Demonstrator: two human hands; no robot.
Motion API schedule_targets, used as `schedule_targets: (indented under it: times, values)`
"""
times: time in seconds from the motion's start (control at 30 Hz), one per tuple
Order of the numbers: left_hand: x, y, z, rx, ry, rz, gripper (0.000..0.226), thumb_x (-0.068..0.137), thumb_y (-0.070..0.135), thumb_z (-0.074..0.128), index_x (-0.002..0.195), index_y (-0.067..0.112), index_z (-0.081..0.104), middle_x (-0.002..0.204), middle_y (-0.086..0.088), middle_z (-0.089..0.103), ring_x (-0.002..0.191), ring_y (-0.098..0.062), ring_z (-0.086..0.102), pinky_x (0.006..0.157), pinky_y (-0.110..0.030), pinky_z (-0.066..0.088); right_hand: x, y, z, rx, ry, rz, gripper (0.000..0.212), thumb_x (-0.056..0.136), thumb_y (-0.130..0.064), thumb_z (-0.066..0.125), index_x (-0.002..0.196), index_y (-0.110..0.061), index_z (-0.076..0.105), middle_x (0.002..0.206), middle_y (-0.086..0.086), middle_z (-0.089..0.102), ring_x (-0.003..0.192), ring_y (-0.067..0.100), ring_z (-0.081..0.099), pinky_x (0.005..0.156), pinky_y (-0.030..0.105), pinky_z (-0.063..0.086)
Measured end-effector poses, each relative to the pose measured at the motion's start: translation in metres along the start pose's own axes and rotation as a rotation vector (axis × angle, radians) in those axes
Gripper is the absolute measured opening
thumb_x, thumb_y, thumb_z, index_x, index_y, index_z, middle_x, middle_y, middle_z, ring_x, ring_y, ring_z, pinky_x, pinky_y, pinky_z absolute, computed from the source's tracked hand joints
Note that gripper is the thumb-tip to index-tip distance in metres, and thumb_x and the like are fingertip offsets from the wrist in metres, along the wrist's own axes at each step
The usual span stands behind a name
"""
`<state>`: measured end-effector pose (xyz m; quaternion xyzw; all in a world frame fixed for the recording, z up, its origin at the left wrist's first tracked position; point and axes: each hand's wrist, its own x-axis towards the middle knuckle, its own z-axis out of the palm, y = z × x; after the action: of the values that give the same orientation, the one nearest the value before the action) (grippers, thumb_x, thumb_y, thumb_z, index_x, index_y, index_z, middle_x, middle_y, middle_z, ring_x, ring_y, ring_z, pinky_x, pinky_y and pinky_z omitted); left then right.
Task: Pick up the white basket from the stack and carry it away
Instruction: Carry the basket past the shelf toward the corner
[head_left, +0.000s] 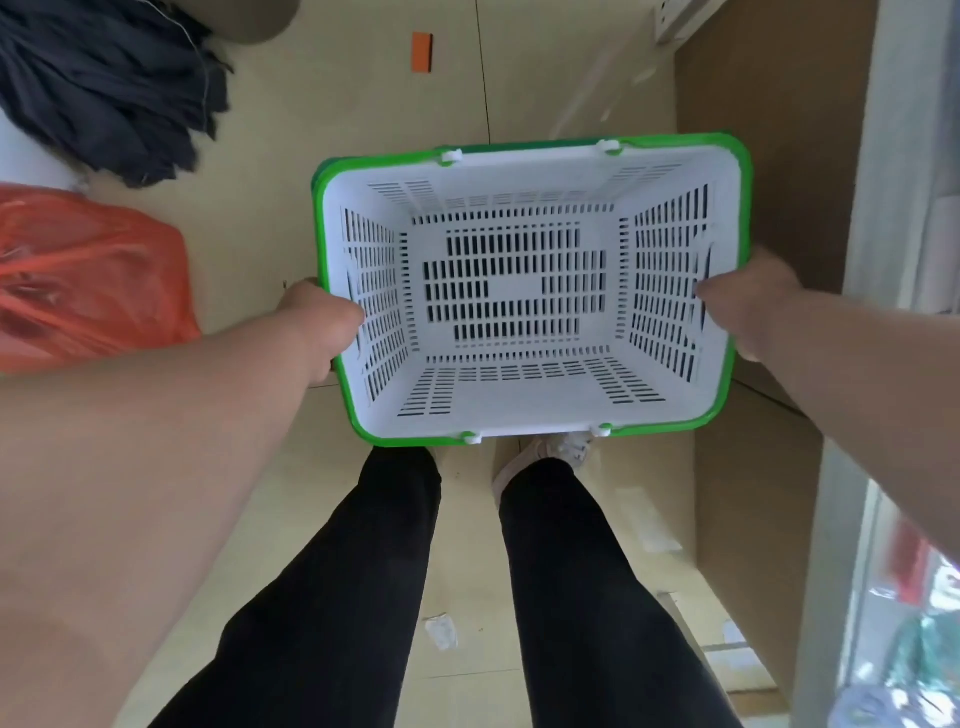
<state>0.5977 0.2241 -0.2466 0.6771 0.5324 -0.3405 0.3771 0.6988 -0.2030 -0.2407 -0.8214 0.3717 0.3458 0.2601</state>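
white basket (519, 395): slotted plastic, rectangular, green rim, held above tiled floor (332, 104) | left hand (317, 322), right hand (748, 301): closed on the 2 short side walls | orange bag (88, 275) seen at left

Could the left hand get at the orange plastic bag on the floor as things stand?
Probably not right now. The left hand is clamped on the white basket's left rim, sharing the hold with the right hand. The orange bag lies open to the left, unobstructed, but reaching it means letting go.
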Motion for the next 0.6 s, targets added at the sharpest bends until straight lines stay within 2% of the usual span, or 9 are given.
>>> schedule_targets:
  times: [0.07,0.13,0.23,0.33,0.43,0.47,0.6]
  values:
    - [-0.003,-0.001,-0.01,0.002,-0.014,0.001,0.021,0.099,0.007,0.066,0.116,0.018,0.07,0.099,-0.004,0.07,0.085,-0.026,0.067,0.084,-0.036,0.052,-0.009,-0.005,-0.001,0.005,0.039,-0.007,0.017,0.095,-0.011,0.067,0.099,-0.027,0.062,0.087,-0.007,0.061,0.073,0.016,0.058,0.082,0.035,0.051]
    - [-0.013,0.002,-0.021,0.0,-0.022,-0.002,0.02,0.099,0.005,0.065,0.114,0.016,0.071,0.107,-0.009,0.072,0.094,-0.032,0.07,0.085,-0.04,0.057,-0.022,-0.011,-0.005,0.0,0.048,-0.012,0.024,0.094,-0.009,0.067,0.085,-0.03,0.058,0.083,-0.008,0.059,0.07,0.014,0.056,0.08,0.034,0.05]
    - [-0.025,0.009,-0.043,0.004,-0.007,0.003,0.021,0.098,0.004,0.063,0.114,0.014,0.073,0.107,-0.012,0.074,0.094,-0.034,0.071,0.083,-0.042,0.06,-0.04,-0.027,-0.013,-0.003,0.051,-0.038,0.024,0.092,-0.006,0.067,0.086,-0.029,0.062,0.082,-0.011,0.061,0.07,0.012,0.057,0.078,0.032,0.049]
    - [-0.027,0.017,-0.066,0.01,-0.004,0.038,0.018,0.098,0.004,0.064,0.11,0.014,0.073,0.099,-0.01,0.075,0.085,-0.031,0.071,0.071,-0.033,0.057,-0.054,-0.051,-0.018,-0.037,0.06,-0.035,0.021,0.092,-0.009,0.067,0.096,-0.029,0.065,0.085,-0.007,0.066,0.07,0.014,0.06,0.066,0.031,0.048]
    - [-0.027,0.029,-0.092,0.003,0.035,0.045,0.011,0.097,0.004,0.065,0.093,0.014,0.068,0.091,-0.008,0.071,0.077,-0.028,0.068,0.062,-0.03,0.053,-0.066,-0.08,-0.02,-0.049,0.034,-0.05,0.021,0.092,-0.011,0.066,0.095,-0.031,0.063,0.087,-0.004,0.069,0.073,0.019,0.065,0.055,0.028,0.046]
    - [-0.028,0.033,-0.1,-0.003,0.052,0.043,0.015,0.096,0.003,0.065,0.087,0.015,0.065,0.09,-0.008,0.071,0.075,-0.027,0.067,0.06,-0.029,0.052,-0.071,-0.091,-0.022,-0.052,0.038,-0.062,0.022,0.093,-0.011,0.066,0.095,-0.032,0.063,0.087,-0.004,0.069,0.073,0.019,0.066,0.054,0.028,0.046]
    - [-0.04,0.055,-0.133,-0.032,0.044,0.034,0.018,0.095,0.003,0.065,0.085,0.017,0.067,0.089,-0.009,0.073,0.078,-0.03,0.07,0.074,-0.041,0.062,-0.093,-0.14,-0.04,-0.062,0.055,-0.106,0.023,0.092,-0.009,0.065,0.09,-0.031,0.06,0.085,-0.005,0.068,0.071,0.016,0.064,0.052,0.025,0.043]
